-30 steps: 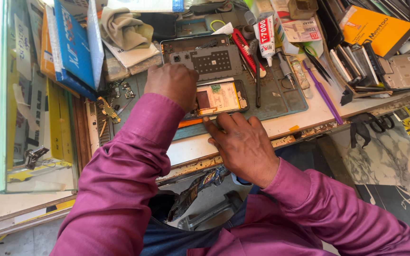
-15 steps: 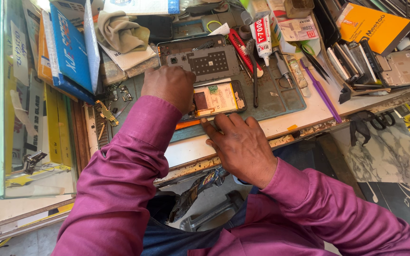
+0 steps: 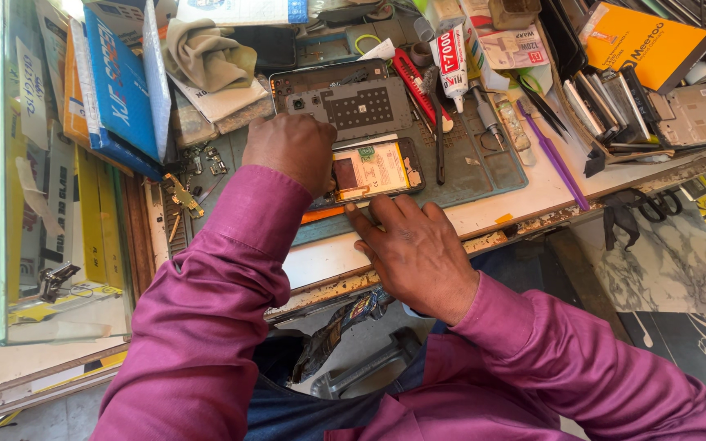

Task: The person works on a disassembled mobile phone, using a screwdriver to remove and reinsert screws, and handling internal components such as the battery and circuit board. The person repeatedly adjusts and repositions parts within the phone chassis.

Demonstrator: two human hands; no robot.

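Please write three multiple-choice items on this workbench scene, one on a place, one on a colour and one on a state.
1. Where does the opened phone lie?
A. on the work mat
B. on the floor
C. inside the blue box

2. What colour is the thin stick right of the mat?
A. green
B. purple
C. white

3. How is the left hand placed?
A. raised in the air
B. resting on the phone's left end
C. holding scissors

Answers: 1 A, the phone sits on the grey-green mat. 2 B, the stick is purple. 3 B, the hand covers that end; the right hand lies below.
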